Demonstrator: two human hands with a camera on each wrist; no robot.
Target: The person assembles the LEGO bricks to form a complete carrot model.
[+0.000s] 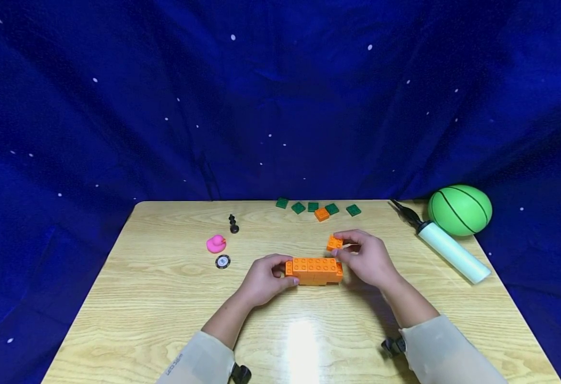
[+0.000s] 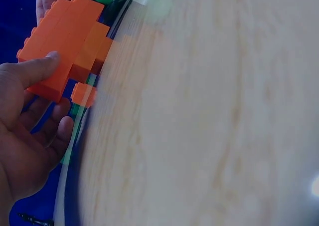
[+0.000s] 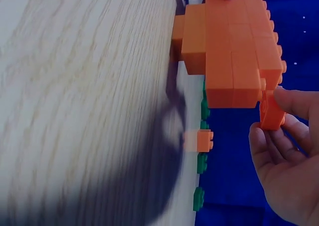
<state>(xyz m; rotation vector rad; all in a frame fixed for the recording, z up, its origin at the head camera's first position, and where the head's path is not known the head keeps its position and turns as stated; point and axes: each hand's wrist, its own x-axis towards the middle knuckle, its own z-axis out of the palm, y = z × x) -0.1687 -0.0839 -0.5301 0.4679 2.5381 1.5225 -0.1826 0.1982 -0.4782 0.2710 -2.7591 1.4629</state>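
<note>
My left hand [image 1: 267, 280] grips the left end of an orange block assembly [image 1: 313, 272], thumb along its near side and fingers behind. In the right wrist view, the assembly [image 3: 234, 51] has studs along its top and narrower blocks stepping down underneath. My right hand [image 1: 369, 258] pinches a small orange block [image 1: 335, 243] between thumb and fingers, just beyond the assembly's right end. Seen from the right wrist, this small block [image 3: 271, 111] is tilted close by the assembly's stepped end. One loose orange block [image 1: 321, 214] lies farther back on the table.
Several green blocks [image 1: 313, 207] lie along the table's back edge. To the left are a black chess piece [image 1: 233, 224], a pink rubber duck [image 1: 216, 244] and a poker chip [image 1: 223, 261]. A hand pump [image 1: 453, 252] and a green ball [image 1: 460, 210] occupy the right side.
</note>
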